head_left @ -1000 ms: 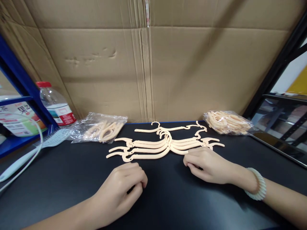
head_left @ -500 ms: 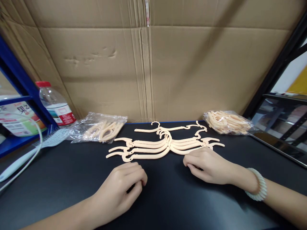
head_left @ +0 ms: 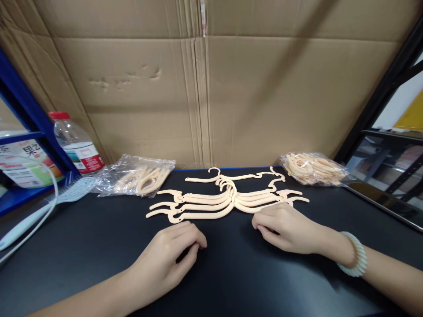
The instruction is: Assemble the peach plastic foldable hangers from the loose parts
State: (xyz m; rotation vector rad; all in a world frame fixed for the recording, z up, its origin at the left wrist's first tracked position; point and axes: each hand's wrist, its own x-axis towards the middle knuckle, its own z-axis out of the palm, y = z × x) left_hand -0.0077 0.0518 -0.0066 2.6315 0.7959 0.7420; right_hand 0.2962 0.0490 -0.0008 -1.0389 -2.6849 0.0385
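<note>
Several beige plastic clothes hangers (head_left: 211, 208) lie flat in overlapping rows on the black tabletop, their hooks bunched at the middle. One more hanger (head_left: 243, 177) lies behind them, its right end bent round toward the row. My left hand (head_left: 173, 255) rests on the table in front of the hangers' left side, fingers curled in toward the thumb, holding nothing. On the other side, my right hand (head_left: 286, 229) lies loosely closed, also without anything visible in it. It covers part of the nearest hanger's right arm; whether it touches that hanger I cannot tell.
Clear bags of beige hanger parts lie at back left (head_left: 143, 178) and back right (head_left: 313, 168). At left are a pale blue hairbrush (head_left: 42, 218), a white cable (head_left: 54, 193) and a red-capped bottle (head_left: 81, 147). A cardboard wall (head_left: 247, 101) closes the back; a dark tablet-like slab (head_left: 383, 204) lies right.
My left hand has shifted slightly to the right and its fingers have moved a little. The right hand and the hangers stay where they were.
</note>
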